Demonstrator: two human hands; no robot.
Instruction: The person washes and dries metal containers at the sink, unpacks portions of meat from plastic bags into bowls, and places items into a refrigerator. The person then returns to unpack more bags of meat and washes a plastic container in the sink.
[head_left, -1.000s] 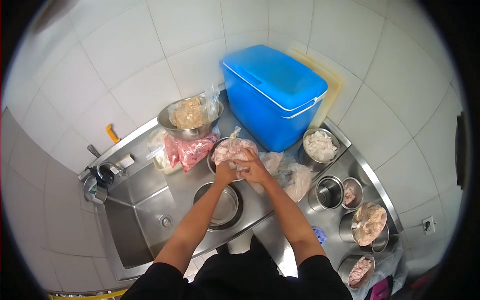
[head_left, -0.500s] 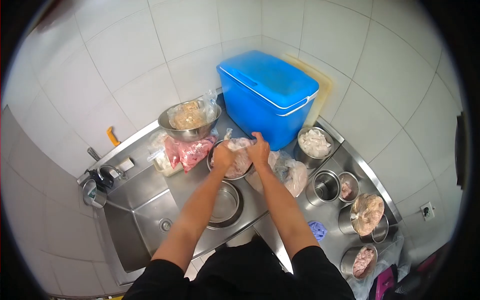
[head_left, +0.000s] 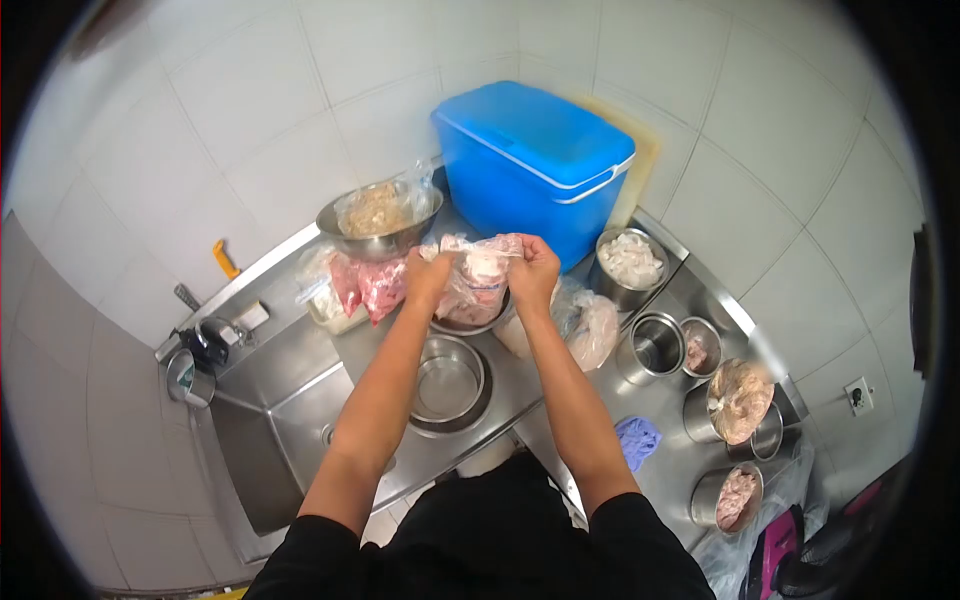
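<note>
Raised at centre since the earlier frame: left hand (head_left: pixel 428 278) and right hand (head_left: pixel 534 272), fingers pinching the meat bag (head_left: pixel 482 280) over a steel bowl (head_left: pixel 468 328).

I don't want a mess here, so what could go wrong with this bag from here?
The clear bag, pulled between the left hand and the right hand, might tear. Its pinkish contents could then spill past the rim of the metal bowl beneath. The left hand is also close to the bagged red meat and might nudge it.
</note>
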